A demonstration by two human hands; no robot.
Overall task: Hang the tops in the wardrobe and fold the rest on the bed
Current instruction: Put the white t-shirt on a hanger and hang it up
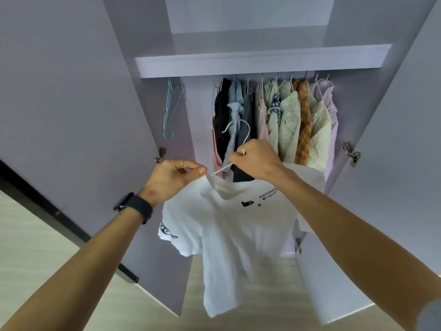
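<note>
Right hand (254,161): fingers gripped thin white wire hanger (247,139) at its neck.
Left hand (173,176): fingers pinched white printed cotton T-shirt (238,235) shoulder.
Advice: shoulder needed seating fully before hooking.

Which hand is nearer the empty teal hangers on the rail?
Left. The left hand pinches the white T-shirt shoulder below the teal hangers; the right hand grips the white hanger further right.
</note>
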